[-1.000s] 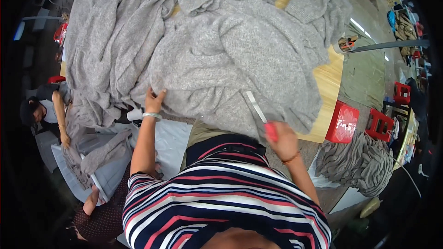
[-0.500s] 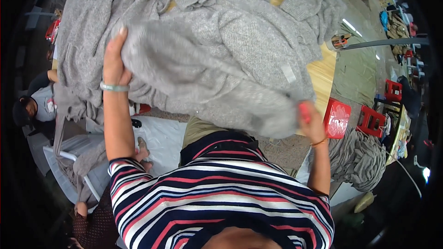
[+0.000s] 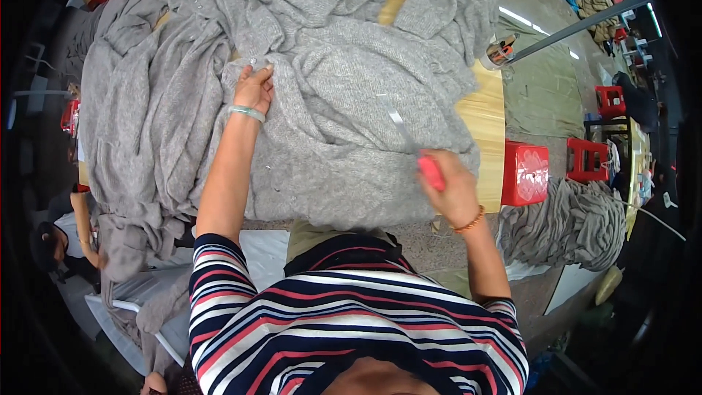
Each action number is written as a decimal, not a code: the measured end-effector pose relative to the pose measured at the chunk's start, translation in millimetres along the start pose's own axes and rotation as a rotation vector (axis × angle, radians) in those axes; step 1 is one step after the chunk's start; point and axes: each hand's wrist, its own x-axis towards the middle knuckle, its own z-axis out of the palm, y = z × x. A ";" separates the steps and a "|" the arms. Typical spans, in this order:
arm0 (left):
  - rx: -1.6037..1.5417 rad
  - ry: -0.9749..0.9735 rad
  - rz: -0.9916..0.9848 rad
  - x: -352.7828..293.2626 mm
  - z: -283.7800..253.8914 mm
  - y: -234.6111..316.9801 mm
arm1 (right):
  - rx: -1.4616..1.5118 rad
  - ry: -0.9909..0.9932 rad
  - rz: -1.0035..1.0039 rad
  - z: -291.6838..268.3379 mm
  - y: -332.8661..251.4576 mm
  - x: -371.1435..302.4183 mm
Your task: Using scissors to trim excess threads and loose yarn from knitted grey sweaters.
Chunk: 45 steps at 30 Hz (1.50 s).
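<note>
A fuzzy grey knit garment lies spread over the near part of the table, overlapping other grey knit pieces. My left hand is closed on a fold of it at the upper left, thumb and fingers pinching the cloth. Lower right, my right hand is wrapped round a red-handled tool. A thin shiny strip points up and left from that handle, over the knit; it looks like the tool's blade, but blur hides where they join.
More grey knitwear covers the far and left table. A cup of tools stands at the right edge by a grey pole. Red stools and a knit heap are to the right. Co-workers sit at left.
The raised, bunched garment has come down and now lies spread on the table. My left hand has moved right and pinches a fold; my right hand has shifted left with the red-handled tool.
</note>
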 end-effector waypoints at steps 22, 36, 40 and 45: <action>-0.308 -0.417 0.058 -70.3 121.5 99.0 | -0.269 0.506 0.082 -141.0 28.1 52.9; -0.575 -0.322 -0.460 -50.5 105.5 -5.4 | -0.383 0.046 0.372 -35.4 109.9 -75.3; -0.020 -0.448 -0.329 -103.6 148.4 -10.8 | -0.315 0.065 0.399 -45.9 113.9 -88.0; 1.071 -0.533 0.340 -137.5 114.9 -59.5 | -0.167 0.141 0.331 -48.0 116.7 -115.8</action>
